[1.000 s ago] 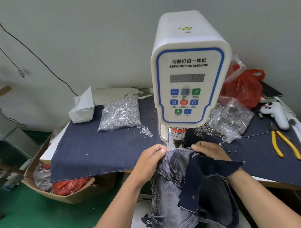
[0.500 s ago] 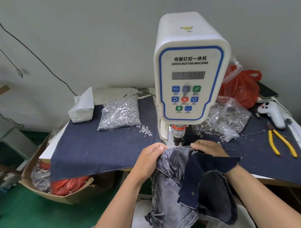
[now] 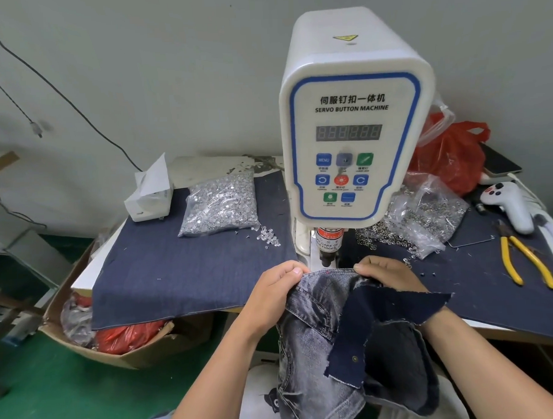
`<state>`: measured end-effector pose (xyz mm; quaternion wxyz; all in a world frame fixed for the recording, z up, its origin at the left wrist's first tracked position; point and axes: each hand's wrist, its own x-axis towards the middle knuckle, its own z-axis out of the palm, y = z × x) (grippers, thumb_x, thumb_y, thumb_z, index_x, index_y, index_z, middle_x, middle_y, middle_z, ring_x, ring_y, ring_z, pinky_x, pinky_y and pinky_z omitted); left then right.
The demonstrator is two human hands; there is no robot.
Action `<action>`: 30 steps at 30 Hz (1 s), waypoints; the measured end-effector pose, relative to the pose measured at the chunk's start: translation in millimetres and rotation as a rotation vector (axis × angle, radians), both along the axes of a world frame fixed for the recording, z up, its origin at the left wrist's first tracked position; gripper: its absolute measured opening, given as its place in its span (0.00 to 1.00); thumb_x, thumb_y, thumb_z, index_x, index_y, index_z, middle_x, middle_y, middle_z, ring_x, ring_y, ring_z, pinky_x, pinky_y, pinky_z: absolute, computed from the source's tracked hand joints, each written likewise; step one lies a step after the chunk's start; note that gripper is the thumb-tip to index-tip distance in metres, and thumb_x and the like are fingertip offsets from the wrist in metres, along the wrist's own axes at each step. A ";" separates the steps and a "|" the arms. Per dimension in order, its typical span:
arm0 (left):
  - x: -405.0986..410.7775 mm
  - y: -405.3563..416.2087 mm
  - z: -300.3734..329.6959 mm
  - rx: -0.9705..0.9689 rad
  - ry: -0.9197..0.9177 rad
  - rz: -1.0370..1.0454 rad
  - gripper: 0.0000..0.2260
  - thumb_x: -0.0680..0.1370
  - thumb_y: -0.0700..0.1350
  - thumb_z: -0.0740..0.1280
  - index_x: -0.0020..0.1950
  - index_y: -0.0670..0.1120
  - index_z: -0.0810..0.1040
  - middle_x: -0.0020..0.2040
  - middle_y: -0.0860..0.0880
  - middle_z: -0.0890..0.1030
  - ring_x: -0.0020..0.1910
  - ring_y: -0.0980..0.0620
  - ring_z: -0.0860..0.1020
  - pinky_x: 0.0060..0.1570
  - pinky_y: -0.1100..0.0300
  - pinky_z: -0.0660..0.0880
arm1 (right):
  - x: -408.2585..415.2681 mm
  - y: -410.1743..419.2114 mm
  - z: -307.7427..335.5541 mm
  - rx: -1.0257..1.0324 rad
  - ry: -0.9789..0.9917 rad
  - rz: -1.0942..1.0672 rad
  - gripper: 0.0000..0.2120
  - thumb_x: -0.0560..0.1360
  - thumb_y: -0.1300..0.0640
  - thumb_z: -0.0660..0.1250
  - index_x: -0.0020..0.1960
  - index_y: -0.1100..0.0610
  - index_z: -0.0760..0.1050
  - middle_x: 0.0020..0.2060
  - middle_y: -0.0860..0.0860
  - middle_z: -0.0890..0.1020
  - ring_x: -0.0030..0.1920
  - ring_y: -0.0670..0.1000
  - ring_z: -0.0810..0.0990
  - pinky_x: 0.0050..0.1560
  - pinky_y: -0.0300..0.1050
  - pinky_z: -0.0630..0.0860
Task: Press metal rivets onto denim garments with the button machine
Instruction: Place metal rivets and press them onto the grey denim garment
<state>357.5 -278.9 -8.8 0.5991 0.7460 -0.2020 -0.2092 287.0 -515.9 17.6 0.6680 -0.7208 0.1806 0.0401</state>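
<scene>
A white servo button machine (image 3: 353, 119) stands mid-table; its press head (image 3: 327, 251) points down just behind the cloth. A grey washed denim garment (image 3: 317, 327) hangs off the table's front edge, its top hem stretched under the press head. My left hand (image 3: 272, 297) grips the hem's left end, my right hand (image 3: 387, 276) grips its right end. A dark blue denim scrap (image 3: 385, 318) carrying a small rivet (image 3: 355, 359) lies over the garment and my right wrist. A clear bag of silver rivets (image 3: 221, 205) sits left of the machine, and a second bag of metal rings (image 3: 426, 216) spills on the right.
Dark denim cloth (image 3: 177, 275) covers the tabletop. A tissue box (image 3: 149, 198) stands back left; loose rivets (image 3: 268, 236) lie near the machine. Yellow-handled pliers (image 3: 528, 263), a white handheld controller (image 3: 510, 204) and a red plastic bag (image 3: 452, 162) are on the right. A cardboard box (image 3: 117, 346) sits below left.
Both hands keep their hold on the hem and stay under the press head; the view has shifted slightly, nothing else moved.
</scene>
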 end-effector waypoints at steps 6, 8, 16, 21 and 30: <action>0.9 0.6 0.6 0.011 0.002 -0.013 0.12 0.82 0.50 0.60 0.46 0.52 0.83 0.44 0.55 0.83 0.46 0.56 0.79 0.54 0.52 0.73 | -1.6 -0.2 -2.0 -0.038 -0.007 0.016 0.12 0.80 0.63 0.68 0.39 0.60 0.73 0.27 0.47 0.72 0.27 0.42 0.70 0.31 0.33 0.67; 1.5 0.6 0.9 0.029 0.000 -0.010 0.13 0.81 0.51 0.60 0.46 0.52 0.83 0.44 0.55 0.84 0.47 0.56 0.80 0.55 0.51 0.74 | -2.1 0.0 -1.3 -0.039 -0.005 0.015 0.12 0.80 0.62 0.68 0.39 0.60 0.73 0.28 0.48 0.72 0.28 0.42 0.70 0.31 0.33 0.67; 2.0 -1.0 2.9 0.062 -0.025 -0.004 0.14 0.82 0.52 0.59 0.47 0.53 0.83 0.46 0.53 0.85 0.48 0.56 0.81 0.55 0.53 0.75 | -3.0 1.0 1.1 -0.022 -0.005 -0.005 0.13 0.80 0.62 0.68 0.37 0.59 0.74 0.26 0.47 0.74 0.27 0.42 0.72 0.32 0.31 0.70; 3.3 -1.7 5.8 0.085 -0.023 -0.006 0.14 0.82 0.54 0.59 0.46 0.54 0.83 0.45 0.56 0.84 0.48 0.57 0.80 0.54 0.54 0.75 | -3.0 1.5 2.3 -0.006 0.001 -0.017 0.13 0.80 0.63 0.67 0.36 0.59 0.75 0.25 0.45 0.75 0.26 0.40 0.73 0.31 0.30 0.70; 3.0 -1.4 4.1 0.043 -0.010 -0.017 0.13 0.82 0.52 0.60 0.46 0.52 0.83 0.46 0.53 0.85 0.48 0.56 0.80 0.55 0.53 0.75 | -5.3 1.8 3.4 -0.020 -0.016 0.011 0.10 0.81 0.62 0.68 0.41 0.62 0.75 0.32 0.51 0.75 0.33 0.46 0.72 0.39 0.39 0.69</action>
